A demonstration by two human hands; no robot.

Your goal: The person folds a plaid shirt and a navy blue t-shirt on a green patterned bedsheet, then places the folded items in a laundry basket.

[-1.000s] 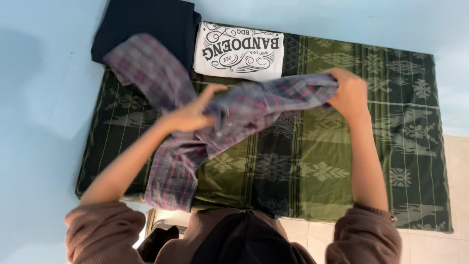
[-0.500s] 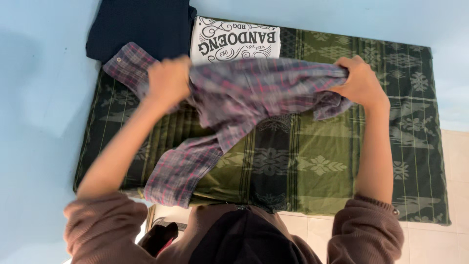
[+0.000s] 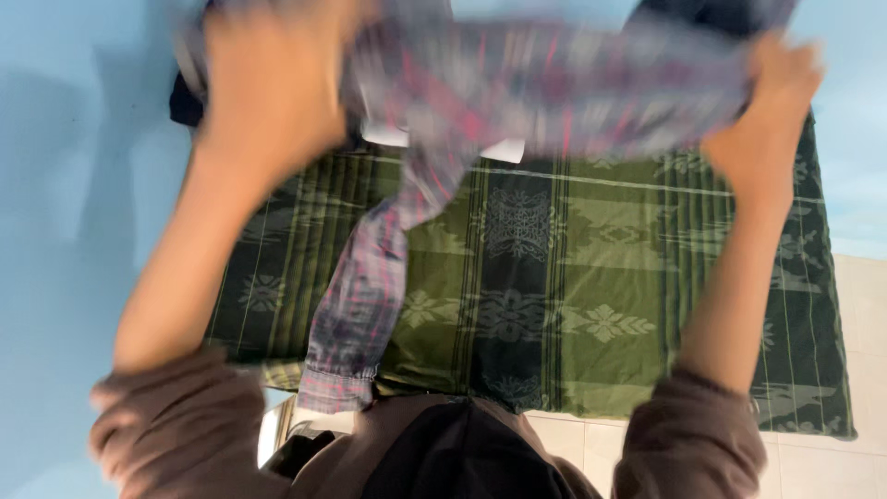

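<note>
Both hands grip one garment, a purple-and-red checked cotton shirt, stretched between them and lifted above the surface near the top edge of the view. The left hand is closed on the shirt's left end, though blur hides how the fingers sit; the right hand pinches the right end with its fingers curled over the cloth edge. From below the left grip one long sleeve hangs down and toward the person, its buttoned cuff lying at the near edge of the green-and-black patterned woven cloth spread flat under both arms. Between the two forearms that cloth lies open and uncovered. Just behind the held shirt, partly hidden by it, sits a white folded garment, and beyond the left grip a dark folded garment peeks out. Pale blue floor borders the cloth outside the left arm; light tiles border it outside the right.
</note>
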